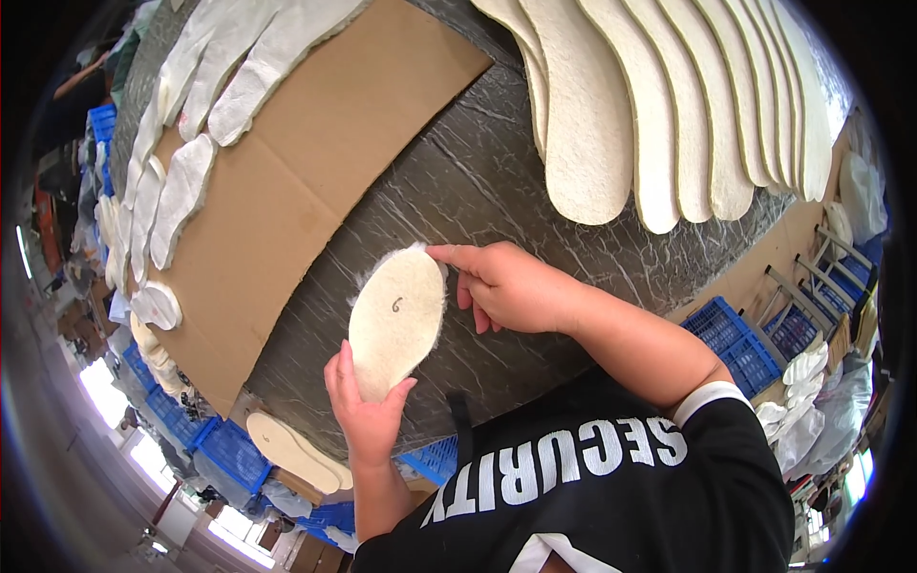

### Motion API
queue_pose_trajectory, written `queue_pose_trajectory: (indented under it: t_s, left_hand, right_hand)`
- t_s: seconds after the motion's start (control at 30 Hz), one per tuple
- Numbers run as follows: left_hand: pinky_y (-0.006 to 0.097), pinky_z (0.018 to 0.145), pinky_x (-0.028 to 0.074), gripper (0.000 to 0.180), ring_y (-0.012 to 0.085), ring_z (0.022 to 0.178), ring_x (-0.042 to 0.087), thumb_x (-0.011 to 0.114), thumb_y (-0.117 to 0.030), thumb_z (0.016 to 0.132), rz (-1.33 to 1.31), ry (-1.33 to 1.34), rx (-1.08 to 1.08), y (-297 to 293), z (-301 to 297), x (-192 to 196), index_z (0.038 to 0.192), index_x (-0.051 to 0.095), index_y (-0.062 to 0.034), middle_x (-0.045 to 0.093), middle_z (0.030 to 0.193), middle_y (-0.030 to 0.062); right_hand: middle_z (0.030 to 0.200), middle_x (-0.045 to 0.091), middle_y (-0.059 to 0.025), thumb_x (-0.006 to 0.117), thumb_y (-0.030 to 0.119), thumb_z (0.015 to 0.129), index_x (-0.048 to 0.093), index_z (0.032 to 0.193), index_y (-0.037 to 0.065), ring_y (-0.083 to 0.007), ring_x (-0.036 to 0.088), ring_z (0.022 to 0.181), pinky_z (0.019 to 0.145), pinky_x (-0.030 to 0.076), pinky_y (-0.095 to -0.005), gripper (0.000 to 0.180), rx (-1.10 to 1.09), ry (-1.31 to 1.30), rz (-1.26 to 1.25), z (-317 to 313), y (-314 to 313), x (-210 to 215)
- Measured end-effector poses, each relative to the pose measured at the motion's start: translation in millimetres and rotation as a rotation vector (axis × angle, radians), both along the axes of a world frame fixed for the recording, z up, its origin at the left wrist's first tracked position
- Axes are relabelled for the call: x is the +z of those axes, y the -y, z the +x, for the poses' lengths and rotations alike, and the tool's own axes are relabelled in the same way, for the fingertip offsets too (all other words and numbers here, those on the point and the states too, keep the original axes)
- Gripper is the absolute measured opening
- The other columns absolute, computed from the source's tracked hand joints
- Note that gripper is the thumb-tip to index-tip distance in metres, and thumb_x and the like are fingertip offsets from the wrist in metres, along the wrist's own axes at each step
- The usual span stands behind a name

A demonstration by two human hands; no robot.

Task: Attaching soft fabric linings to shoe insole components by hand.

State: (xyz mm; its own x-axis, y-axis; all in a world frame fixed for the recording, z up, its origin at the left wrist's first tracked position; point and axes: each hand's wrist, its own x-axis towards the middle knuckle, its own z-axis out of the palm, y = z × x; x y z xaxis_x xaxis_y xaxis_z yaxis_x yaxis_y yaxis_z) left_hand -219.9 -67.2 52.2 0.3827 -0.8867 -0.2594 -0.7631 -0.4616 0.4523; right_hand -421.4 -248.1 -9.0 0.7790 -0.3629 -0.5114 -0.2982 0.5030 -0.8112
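A cream, felt-like insole point(396, 315) with fluffy, fleecy edges and a small dark mark at its middle stands tilted above the dark table. My left hand point(368, 406) grips its near end, the thumb on the right side and the fingers along the left. At the far end, the extended index finger of my right hand point(511, 286) touches the fuzzy upper right edge. The other fingers of that hand hang loosely bent, apart from the insole. What lies behind the insole is hidden.
A brown cardboard sheet point(277, 181) covers the table's left part, with white fleecy insoles point(181, 191) along it. Overlapping cream insoles point(587, 143) fan across the far right. Two more insoles point(291, 454) lie near left. Blue crates point(731, 344) stand beyond the table.
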Motion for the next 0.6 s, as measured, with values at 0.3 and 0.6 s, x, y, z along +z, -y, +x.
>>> queue_pose_trajectory:
  t_s: [0.3,0.6]
  left_hand:
    - [0.040,0.101,0.041,0.093,0.0327,0.117,0.051,0.089,-0.012,0.056,0.019,0.063,-0.007,3.9,-1.2,0.1,0.137,0.046,0.0014,0.050,0.128,0.0161]
    - [0.042,0.096,0.044,0.094,0.0334,0.113,0.052,0.089,-0.011,0.056,0.005,0.048,-0.002,5.4,-3.9,-2.8,0.138,0.044,0.0007,0.048,0.125,0.0164]
  right_hand:
    - [0.082,0.062,-0.0123,0.037,-0.006,0.084,0.037,0.146,0.002,-0.0167,0.064,0.060,0.054,0.053,-0.0285,0.063,-0.008,0.014,-0.009,-0.2,-1.0,-1.9]
    - [0.083,0.061,-0.0110,0.045,-0.004,0.086,0.037,0.143,-0.003,-0.0167,0.065,0.064,0.059,0.053,-0.0282,0.058,-0.053,0.035,-0.057,-1.9,-6.6,0.3]
